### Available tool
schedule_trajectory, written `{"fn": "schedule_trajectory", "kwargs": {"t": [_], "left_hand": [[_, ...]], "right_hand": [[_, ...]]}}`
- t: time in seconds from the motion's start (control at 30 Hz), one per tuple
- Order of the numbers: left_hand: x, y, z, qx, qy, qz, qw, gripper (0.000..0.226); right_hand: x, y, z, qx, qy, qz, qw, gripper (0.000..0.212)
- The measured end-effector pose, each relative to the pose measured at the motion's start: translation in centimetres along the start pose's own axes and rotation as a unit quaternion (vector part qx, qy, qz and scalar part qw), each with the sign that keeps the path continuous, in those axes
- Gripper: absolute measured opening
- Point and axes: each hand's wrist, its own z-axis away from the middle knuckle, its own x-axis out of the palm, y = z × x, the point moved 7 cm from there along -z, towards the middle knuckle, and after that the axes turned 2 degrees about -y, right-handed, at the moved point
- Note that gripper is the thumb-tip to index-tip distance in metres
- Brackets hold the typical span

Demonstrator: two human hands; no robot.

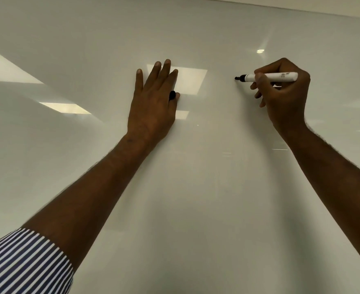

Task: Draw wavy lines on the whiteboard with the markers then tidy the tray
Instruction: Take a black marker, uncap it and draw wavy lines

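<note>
A glossy whiteboard [196,187] fills the view and shows no drawn lines. My right hand [285,96] grips a white marker with a black tip [270,77]; the marker points left and its uncapped tip touches or nearly touches the board. My left hand [153,102] lies flat against the board with fingers spread upward. A small black cap [172,95] is pinched between its thumb and palm. The tray is not visible.
Ceiling light reflections [191,79] gleam on the board around my left hand and at the far left. The board's top edge [302,10] runs along the upper right. A blue-and-white striped sleeve [26,264] covers my left upper arm.
</note>
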Motion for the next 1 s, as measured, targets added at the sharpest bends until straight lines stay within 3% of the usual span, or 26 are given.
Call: {"fn": "schedule_trajectory", "kwargs": {"t": [0.17, 0.3, 0.43, 0.63, 0.83, 0.93, 1.0], "left_hand": [[0.0, 0.1, 0.1, 0.003, 0.003, -0.001, 1.0, 0.051], [0.0, 0.0, 0.1, 0.0, 0.002, 0.004, 1.0, 0.052], [0.1, 0.0, 0.1, -0.002, 0.0, 0.002, 1.0, 0.053], [0.1, 0.0, 0.1, 0.0, -0.002, -0.003, 1.0, 0.053], [-0.1, 0.2, 0.2, 0.004, -0.001, -0.005, 1.0, 0.053], [-0.1, 0.2, 0.2, 0.002, -0.001, -0.01, 1.0, 0.053], [-0.1, 0.2, 0.2, 0.002, 0.0, -0.012, 1.0, 0.053]], "right_hand": [[-0.8, 0.7, 1.8, 0.021, 0.026, -0.034, 0.999, 0.014], [-0.3, 0.7, 4.3, 0.021, -0.014, -0.028, 0.999, 0.017], [-1.0, 0.4, 7.0, 0.026, -0.006, -0.03, 0.999, 0.014], [-1.7, -0.9, 13.2, 0.025, -0.047, 0.005, 0.999, 0.007], [0.0, -2.4, 21.1, -0.005, -0.165, 0.01, 0.986, 0.013], [0.2, -3.6, 20.0, -0.031, -0.189, 0.018, 0.981, 0.009], [-0.3, -4.4, 16.7, -0.047, -0.153, 0.019, 0.987, 0.007]]}}
